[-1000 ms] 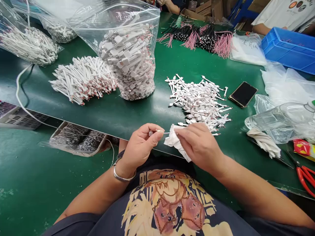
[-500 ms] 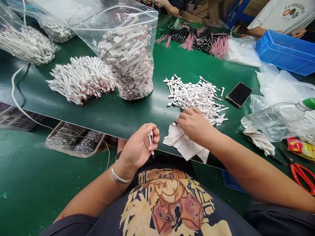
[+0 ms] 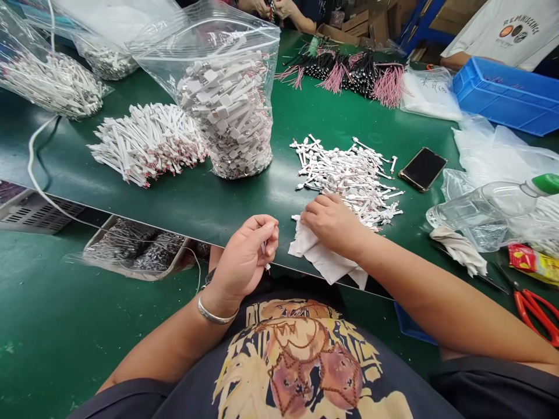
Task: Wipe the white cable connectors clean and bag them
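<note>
Connector pile (image 3: 349, 166) just beyond the right hand (image 3: 334, 227)

Loose white connectors make up the pile, which lies inward from the near edge of the green table (image 3: 262, 201). From the right hand's knuckles it spreads away toward the far edge; its pieces point in mixed directions, so no single long axis rules it. The right hand is clearly the nearer one, set between the pile and the near edge, above a white cloth (image 3: 325, 265) that overhangs that edge. Its fingers are bent downward; a small white tip (image 3: 296, 217) shows just left of them, lying crosswise, but whether they grip it I cannot tell.

Over the same edge, farther left, the left hand (image 3: 248, 253) has its fingers curled closed around a white cable piece (image 3: 267, 266), whose long axis runs steeply, lower end toward the person. A filled clear bag (image 3: 236, 113) stands left of the pile; a phone (image 3: 423, 169) lies to its right.
</note>
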`<state>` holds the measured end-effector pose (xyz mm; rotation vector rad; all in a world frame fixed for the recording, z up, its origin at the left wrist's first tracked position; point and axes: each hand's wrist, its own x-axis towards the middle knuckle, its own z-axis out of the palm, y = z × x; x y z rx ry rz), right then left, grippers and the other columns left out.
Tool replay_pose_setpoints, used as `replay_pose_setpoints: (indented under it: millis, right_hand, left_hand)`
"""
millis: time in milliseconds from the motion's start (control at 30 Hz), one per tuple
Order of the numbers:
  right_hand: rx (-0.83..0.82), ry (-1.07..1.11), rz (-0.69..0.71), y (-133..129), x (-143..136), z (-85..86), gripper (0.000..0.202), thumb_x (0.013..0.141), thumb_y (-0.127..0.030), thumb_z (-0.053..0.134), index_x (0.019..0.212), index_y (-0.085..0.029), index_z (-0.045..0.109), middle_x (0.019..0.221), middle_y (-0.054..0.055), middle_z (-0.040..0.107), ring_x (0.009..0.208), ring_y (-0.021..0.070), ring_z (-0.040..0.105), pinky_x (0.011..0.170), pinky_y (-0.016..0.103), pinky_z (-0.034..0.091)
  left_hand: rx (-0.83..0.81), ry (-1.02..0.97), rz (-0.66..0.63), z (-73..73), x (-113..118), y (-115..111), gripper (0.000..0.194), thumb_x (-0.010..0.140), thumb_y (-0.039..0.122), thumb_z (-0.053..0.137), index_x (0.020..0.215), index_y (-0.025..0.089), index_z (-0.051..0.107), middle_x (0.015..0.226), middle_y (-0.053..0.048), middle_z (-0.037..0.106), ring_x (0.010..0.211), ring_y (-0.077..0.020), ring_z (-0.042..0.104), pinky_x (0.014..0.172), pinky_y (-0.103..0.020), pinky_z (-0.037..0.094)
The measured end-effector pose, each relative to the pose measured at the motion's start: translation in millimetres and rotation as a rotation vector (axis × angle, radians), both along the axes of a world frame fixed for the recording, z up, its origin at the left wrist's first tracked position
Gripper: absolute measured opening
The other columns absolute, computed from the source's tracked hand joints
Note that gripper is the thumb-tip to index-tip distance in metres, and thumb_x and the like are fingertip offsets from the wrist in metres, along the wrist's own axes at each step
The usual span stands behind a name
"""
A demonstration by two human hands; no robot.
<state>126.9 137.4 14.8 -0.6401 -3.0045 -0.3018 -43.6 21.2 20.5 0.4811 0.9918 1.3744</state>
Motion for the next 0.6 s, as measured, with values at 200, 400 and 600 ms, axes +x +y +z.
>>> replay_pose_setpoints:
  millis: [200, 400, 600]
  right_hand:
    - [-0.182, 0.11, -0.094, 6, -12, -2.5, 0.016, 0.089, -0.016, 0.048, 0.082, -0.016, 0.062, 0.085, 0.007, 0.063, 0.085, 0.0203, 0.047, 0.075, 0.033, 0.028]
    - [-0.353, 0.314, -0.138, 10, -9, 3.4, 0.016, 0.092, -0.017, 0.045, 0.089, -0.016, 0.062, 0.084, 0.005, 0.066, 0.082, 0.0183, 0.05, 0.077, 0.031, 0.033]
    - [-0.541, 0.536, 0.007, -18, 0, 21.7, 0.012, 0.092, -0.021, 0.05, 0.097, -0.018, 0.06, 0.086, 0.004, 0.066, 0.081, 0.0158, 0.054, 0.077, 0.029, 0.041]
  left_hand:
    - [0.073, 0.466, 0.051, -1.2, -2, 4, 0.017, 0.077, 0.028, 0.068, 0.091, 0.019, 0.062, 0.074, 0.001, 0.053, 0.059, -0.0088, 0.041, 0.052, -0.018, 0.032]
    - [0.299, 1.125, 0.0, -2.6, -8, 19, 0.028, 0.079, 0.023, 0.065, 0.107, 0.022, 0.066, 0.09, -0.003, 0.057, 0.065, -0.0121, 0.044, 0.07, -0.025, 0.038]
    - [0.262, 0.93, -0.104, -1.5, 1, 18, 0.02, 0.087, 0.03, 0.055, 0.1, 0.02, 0.067, 0.089, -0.004, 0.062, 0.068, -0.0119, 0.048, 0.068, -0.023, 0.038]
